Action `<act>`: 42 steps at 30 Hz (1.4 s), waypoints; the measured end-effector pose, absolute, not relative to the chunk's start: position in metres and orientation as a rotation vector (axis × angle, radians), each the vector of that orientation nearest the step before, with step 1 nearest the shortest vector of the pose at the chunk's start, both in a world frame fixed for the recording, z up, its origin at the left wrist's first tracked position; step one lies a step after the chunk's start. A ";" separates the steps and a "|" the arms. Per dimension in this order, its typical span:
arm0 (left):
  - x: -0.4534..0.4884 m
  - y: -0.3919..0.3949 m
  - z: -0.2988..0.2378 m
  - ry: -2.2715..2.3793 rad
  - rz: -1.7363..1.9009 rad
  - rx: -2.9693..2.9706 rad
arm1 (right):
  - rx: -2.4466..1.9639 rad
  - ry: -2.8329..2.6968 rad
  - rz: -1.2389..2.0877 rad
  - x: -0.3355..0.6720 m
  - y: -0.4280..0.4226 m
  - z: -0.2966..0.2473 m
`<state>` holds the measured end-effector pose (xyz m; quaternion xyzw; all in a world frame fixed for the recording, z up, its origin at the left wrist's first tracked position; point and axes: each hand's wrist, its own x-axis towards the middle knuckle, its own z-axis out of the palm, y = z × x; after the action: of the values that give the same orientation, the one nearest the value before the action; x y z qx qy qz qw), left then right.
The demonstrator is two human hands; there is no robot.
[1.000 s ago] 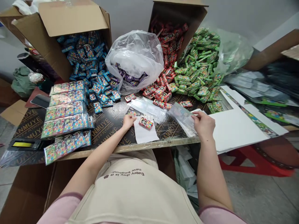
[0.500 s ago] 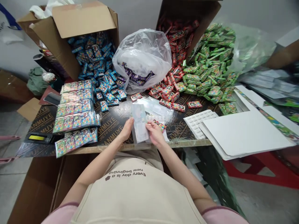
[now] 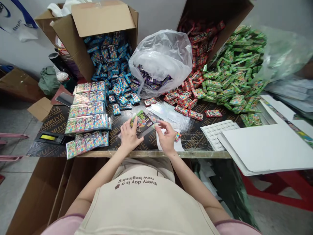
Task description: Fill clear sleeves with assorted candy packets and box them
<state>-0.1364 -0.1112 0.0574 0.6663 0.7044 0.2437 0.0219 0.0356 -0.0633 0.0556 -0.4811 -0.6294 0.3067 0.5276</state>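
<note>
A clear plastic bag with a black and green printed header [image 3: 143, 123] lies crosswise on the dark plywood table in front of me. My left hand [image 3: 129, 136] rests on its left part, fingers spread. At the bag's right end my right hand [image 3: 166, 136] is closed in a pinch, thumb against forefinger, on the bag's edge. Beneath my right hand lie a white sheet [image 3: 179, 145] and a small colourful packet [image 3: 177, 135], both partly hidden. More flat clear bags [image 3: 168, 114] are piled just behind my hands.
Filled packs [image 3: 88, 109] are stacked at left beside a black tape-like tool [image 3: 52, 137]. Behind are blue packets [image 3: 110, 55], a plastic bag of purple ones [image 3: 160, 65], red packets [image 3: 202, 42] and green packets [image 3: 234, 65]. A sticker sheet [image 3: 217, 130] and white cards [image 3: 266, 147] lie right.
The bag, earlier held upright and showing its pale side, now lies crosswise with its printed side up. My left hand has opened and spread onto it. The view has shifted left.
</note>
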 end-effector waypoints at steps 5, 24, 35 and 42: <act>-0.129 -0.115 0.050 2.214 0.582 2.263 | -1.188 -1.528 0.358 0.033 -0.057 0.069; -0.118 -0.107 0.029 2.116 0.455 2.239 | -1.290 -1.388 1.142 0.021 -0.026 0.025; -0.145 -0.094 0.021 1.925 0.986 1.459 | -1.284 -1.577 1.176 0.016 -0.028 0.010; -0.149 -0.099 0.061 1.865 1.284 1.336 | -1.267 -1.591 0.727 0.010 -0.041 0.053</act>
<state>-0.1494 -0.0988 0.0606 0.4916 0.6861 0.4725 0.2536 0.0101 -0.0411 0.0527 -0.5173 -0.6496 0.2970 0.4714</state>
